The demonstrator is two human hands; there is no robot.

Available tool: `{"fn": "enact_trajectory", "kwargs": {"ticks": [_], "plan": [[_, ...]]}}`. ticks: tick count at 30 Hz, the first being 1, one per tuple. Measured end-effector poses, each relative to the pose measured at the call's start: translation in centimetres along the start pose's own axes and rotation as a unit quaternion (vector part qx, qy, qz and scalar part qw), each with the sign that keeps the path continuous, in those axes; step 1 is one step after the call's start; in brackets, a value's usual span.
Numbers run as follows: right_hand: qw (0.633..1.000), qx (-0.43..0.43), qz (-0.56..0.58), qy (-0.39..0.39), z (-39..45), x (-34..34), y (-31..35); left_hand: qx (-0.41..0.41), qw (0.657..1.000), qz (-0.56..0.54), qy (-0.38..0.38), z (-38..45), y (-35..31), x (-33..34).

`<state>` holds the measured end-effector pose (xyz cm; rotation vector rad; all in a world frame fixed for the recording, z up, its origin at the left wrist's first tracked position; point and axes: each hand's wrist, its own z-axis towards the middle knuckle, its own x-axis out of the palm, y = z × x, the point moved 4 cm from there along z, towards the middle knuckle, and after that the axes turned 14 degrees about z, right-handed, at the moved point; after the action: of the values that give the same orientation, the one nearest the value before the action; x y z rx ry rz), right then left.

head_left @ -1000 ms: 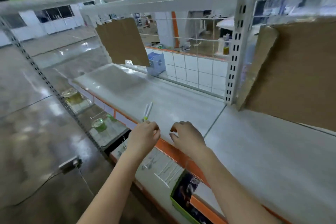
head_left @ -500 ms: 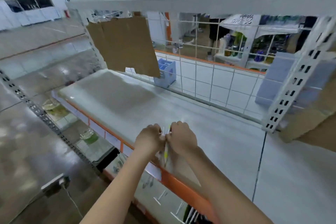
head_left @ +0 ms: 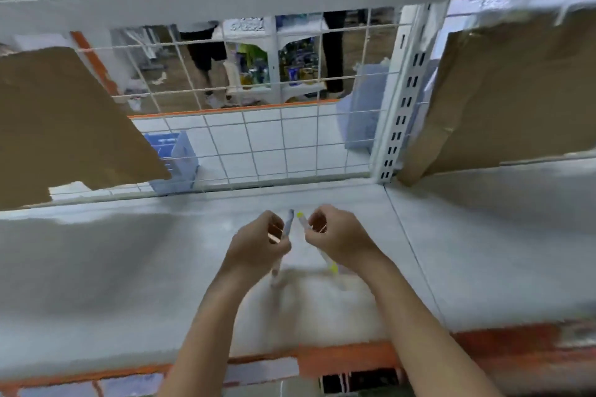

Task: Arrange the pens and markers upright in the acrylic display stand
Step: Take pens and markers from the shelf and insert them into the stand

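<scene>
both hands up over the white shelf (head_left: 129,267), one marker in each. left hand (head_left: 258,250) has its fingers curled round a grey-blue marker (head_left: 288,226); right hand (head_left: 338,240) has its fingers curled round a white marker with yellow-green ends (head_left: 325,259). neither hand is spread, both grips closed on a barrel.

no acrylic stand anywhere in view; shelf ahead of the hands shows none. frame is smeared, so details on the pens are soft.

risks, as i judge them:
- each grip sits near mid-barrel with a long tail hanging below the fist; a loose hold could let a marker slide down and drop onto the shelf, maybe roll toward the orange front lip (head_left: 338,361).
- upper tips stand just beside each other, nearly touching; bringing the hands closer could knock them together and twist one in its grip.
- with no stand in sight, the markers may be carried a while, adding chances to slip.

orientation: both long axes run roughly upright, steeply tilted. grey-blue one leans its top above the grip toward the right hand; the yellow-ended one leans its top toward the left hand, lower end out below the fist. together a narrow inverted v.
</scene>
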<state>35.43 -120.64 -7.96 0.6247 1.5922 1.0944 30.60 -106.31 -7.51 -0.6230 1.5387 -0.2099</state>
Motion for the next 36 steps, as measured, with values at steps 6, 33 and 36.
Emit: {"fn": "enact_trajectory", "kwargs": {"ticks": [6,33,36], "plan": [[0.982,0.013,0.054,-0.181,-6.0,-13.2,-1.5,0.184,0.972,-0.129,0.070,0.4,-12.3,3.3],[0.844,-0.032,0.046,-0.533,-32.3,-60.8,-19.8,0.507,0.819,-0.224,0.147,-11.5,-65.2,25.8],[0.841,-0.055,0.049,-0.535,-30.6,-65.3,-20.9,0.516,0.815,-0.227,0.132,-9.4,-69.6,27.2]]}}
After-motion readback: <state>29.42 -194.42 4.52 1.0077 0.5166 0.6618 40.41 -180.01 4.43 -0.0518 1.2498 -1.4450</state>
